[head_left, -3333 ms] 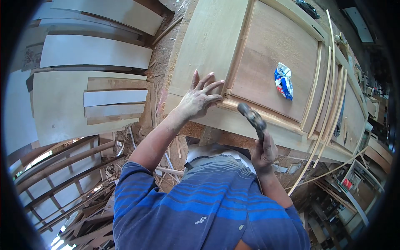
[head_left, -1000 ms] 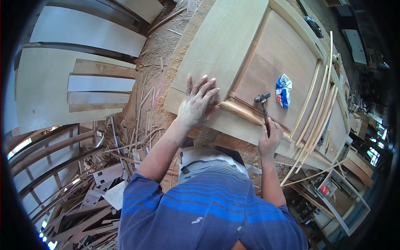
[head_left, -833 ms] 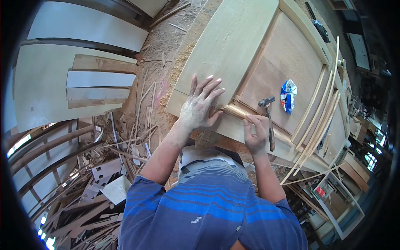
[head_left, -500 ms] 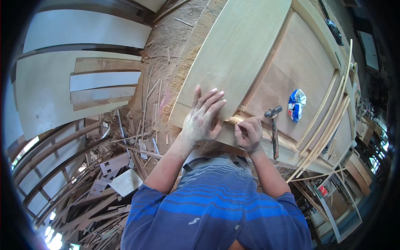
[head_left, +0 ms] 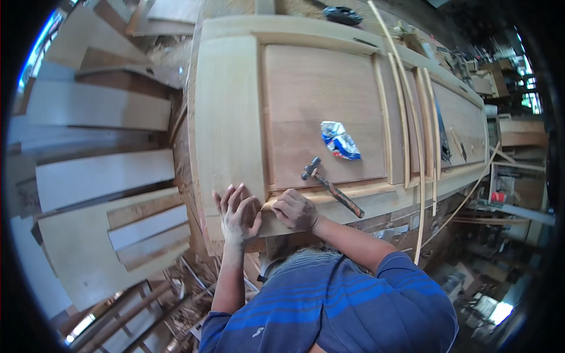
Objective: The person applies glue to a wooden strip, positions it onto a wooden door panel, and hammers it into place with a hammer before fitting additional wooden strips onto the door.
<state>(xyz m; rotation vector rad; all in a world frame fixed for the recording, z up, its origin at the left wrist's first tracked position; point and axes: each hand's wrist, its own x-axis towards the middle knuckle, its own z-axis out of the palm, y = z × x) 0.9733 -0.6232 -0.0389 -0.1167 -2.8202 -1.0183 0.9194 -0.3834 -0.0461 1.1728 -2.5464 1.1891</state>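
Observation:
A pale wooden door [head_left: 229, 117] with recessed panels lies flat before me. My left hand [head_left: 239, 217] rests on its near left corner, fingers spread. Close beside it, my right hand [head_left: 295, 210] is closed at the left end of the moulding along the panel's near edge; what its fingers pinch, if anything, is hidden. A hammer [head_left: 335, 189] lies to the right of my right hand, its head on the panel and its handle across the near frame. Beyond the hammer is a crumpled blue and white packet [head_left: 340, 141] on the panel.
Long thin wooden strips [head_left: 412, 112] lie across the door's right part, some overhanging the near edge. A black object [head_left: 342, 15] is past the far edge. Boards [head_left: 106, 179] are stacked at the left, with wood scraps on the floor at the lower left.
My right hand has let go of the hammer, which now lies on the door, and has moved left beside my left hand with its fingers closed. The view has turned.

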